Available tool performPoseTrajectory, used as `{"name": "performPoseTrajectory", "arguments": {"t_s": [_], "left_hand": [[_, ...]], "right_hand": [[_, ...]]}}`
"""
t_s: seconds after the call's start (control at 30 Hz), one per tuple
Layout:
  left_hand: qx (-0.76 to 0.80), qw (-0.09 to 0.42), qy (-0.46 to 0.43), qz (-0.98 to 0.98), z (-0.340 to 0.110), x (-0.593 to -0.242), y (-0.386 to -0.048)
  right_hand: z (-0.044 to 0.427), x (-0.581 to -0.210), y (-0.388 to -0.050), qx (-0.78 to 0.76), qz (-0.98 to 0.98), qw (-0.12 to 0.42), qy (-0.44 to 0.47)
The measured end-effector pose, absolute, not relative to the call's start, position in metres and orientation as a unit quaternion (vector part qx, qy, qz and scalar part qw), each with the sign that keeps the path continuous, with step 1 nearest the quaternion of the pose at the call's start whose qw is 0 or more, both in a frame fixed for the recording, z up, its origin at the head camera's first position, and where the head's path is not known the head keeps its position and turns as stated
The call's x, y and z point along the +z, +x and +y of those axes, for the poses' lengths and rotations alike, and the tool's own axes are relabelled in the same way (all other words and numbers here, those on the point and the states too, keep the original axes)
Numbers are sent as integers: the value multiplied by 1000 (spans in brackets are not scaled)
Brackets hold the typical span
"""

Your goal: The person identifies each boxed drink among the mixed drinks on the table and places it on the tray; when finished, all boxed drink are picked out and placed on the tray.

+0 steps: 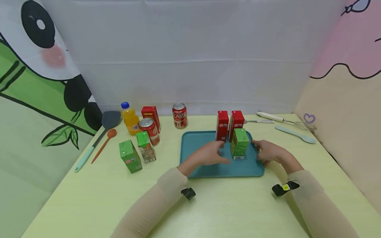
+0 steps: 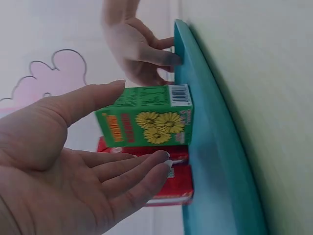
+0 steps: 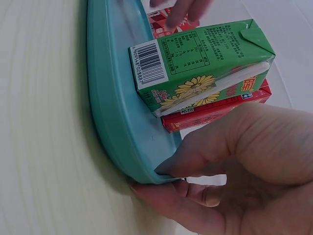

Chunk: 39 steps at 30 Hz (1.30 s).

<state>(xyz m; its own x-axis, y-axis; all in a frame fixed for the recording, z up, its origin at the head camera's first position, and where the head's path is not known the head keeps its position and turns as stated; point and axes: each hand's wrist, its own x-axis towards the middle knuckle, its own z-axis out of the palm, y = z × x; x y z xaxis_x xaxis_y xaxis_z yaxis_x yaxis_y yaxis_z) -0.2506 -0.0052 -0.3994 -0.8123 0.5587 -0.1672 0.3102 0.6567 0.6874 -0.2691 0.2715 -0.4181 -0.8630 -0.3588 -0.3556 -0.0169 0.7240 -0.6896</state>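
Note:
A teal tray carries two upright red cartons and, in front of the right one, an upright green carton. My right hand pinches the tray's right rim, thumb inside and fingers outside, as the right wrist view shows. Over the tray, left of the green carton, my left hand has its fingers extended and thumb apart. In the left wrist view that hand holds nothing, with the green carton just beyond its fingers.
On the left stand a juice bottle, red cans, another red carton and green cartons. A spatula and orange spoon lie farther left. Behind the tray's right side lie a whisk and pale spatula.

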Motion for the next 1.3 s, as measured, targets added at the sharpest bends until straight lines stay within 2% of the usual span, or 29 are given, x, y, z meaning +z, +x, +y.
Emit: {"name": "performPoseTrajectory", "arguments": {"t_s": [0.2,0.4,0.63,0.9,1.1,1.3], "left_hand": [[365,171,240,883,-49,-384,-223],[342,112,227,905,-91,-370,-210],[241,41,228,942,-123,-343,-205],[239,31,173,955,-167,-323,-218],[216,24,105,970,-198,-319,-224],[187,31,82,978,-214,-319,-224]], "right_hand": [[272,-415,-265,-354,899,239,-103],[271,-414,-266,-348,900,242,-99],[276,-414,-265,-343,902,240,-101],[274,-417,-268,-352,898,246,-99],[273,-417,-271,-345,900,246,-104],[270,-419,-270,-347,899,247,-102]]}}
